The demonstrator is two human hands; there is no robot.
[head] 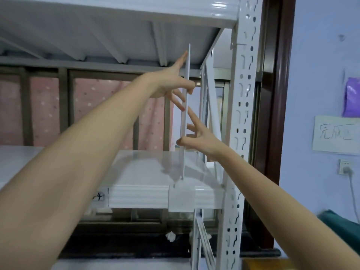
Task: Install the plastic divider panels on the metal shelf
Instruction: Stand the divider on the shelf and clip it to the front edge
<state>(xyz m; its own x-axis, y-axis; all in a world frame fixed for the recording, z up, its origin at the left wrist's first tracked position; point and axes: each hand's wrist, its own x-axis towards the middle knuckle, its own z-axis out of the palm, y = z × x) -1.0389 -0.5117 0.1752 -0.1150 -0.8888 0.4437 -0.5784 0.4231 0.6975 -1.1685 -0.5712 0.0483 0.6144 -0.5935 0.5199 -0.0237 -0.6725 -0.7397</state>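
Observation:
A clear plastic divider panel (184,121) stands upright and edge-on on the white metal shelf (140,195), its foot clipped over the shelf's front lip. My left hand (173,84) rests against the panel's left face near the top, thumb curled round the front edge and fingers spread. My right hand (196,137) touches the panel lower down from the right, thumb on the front edge, fingers apart. The panel's top reaches close under the upper shelf (116,36).
A white perforated upright post (243,114) stands just right of the panel. Diagonal braces (212,106) sit behind it. A pink curtain (101,106) and window frame lie beyond. A dark door frame (276,94) and a wall socket (345,166) are at the right.

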